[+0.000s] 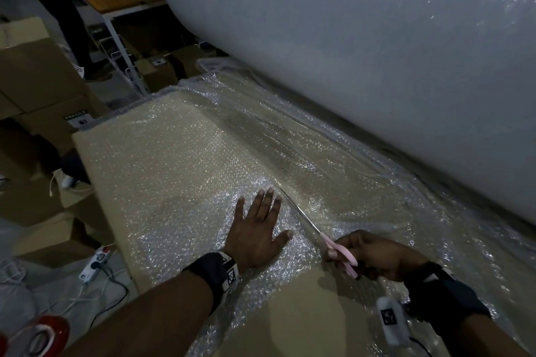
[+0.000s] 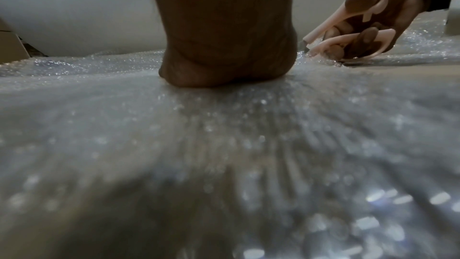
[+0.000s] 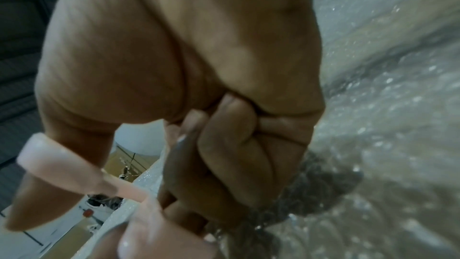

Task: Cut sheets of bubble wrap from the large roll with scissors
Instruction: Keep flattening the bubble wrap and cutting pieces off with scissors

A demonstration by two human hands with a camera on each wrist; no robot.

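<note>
**Scissors laid along the wrap, left hand flat beside the blades**

At far left stand stacked boxes [image 1: 43,78]; one carries a black label [image 1: 76,117] reading "FRAGILE", the only writing clear enough to read. Below them a white power strip [image 1: 95,265] and loose cables lie on the floor, and a red object [image 1: 43,333] sits blurred at the bottom corner. A white metal frame [image 1: 121,49] stands behind the boxes.

The bubble wrap [image 1: 179,159] is spread over a tan board [image 1: 290,313], which shows bare at the near edge. The left hand [image 1: 258,229] presses flat on the wrap, fingers straight and slightly spread, a band with a square marker on its wrist; in the left wrist view its heel bears down on the sheet.

Just right of those fingers lie the scissors [image 1: 313,226], blades nearly together, long axis running diagonally, tips pointing away and to the left, pink handles toward the person. The right hand [image 1: 377,258] grasps the handles, thumb through one loop, fingers curled through the other.

The roll [image 1: 348,38] fills the far right, its long axis slanting from upper left to lower right, the sheet trailing from under it.
</note>
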